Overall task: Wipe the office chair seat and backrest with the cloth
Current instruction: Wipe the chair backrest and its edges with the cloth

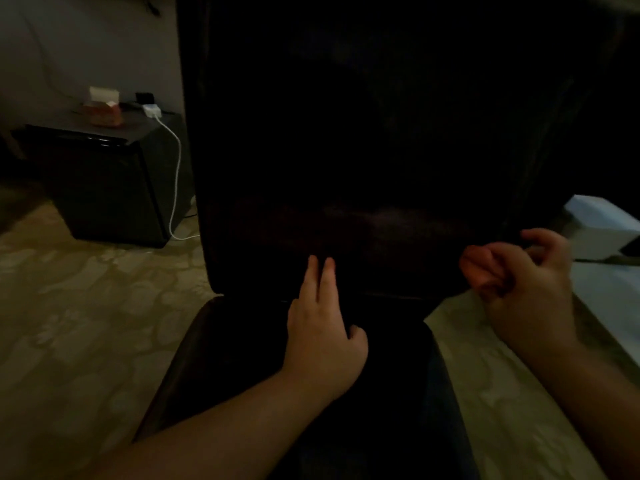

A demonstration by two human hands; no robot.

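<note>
A dark office chair fills the middle of the view, with its tall backrest upright and its seat below. My left hand lies at the seam between seat and backrest, two fingers straight and touching the lower backrest. My right hand has its fingers curled round the backrest's lower right edge and grips it. I cannot make out a cloth in the dim light; the pinkish shape at my right hand is blurred.
A black cabinet stands at the left with a small box and a white charger and cable on it. A white box sits at the right. Patterned floor surrounds the chair.
</note>
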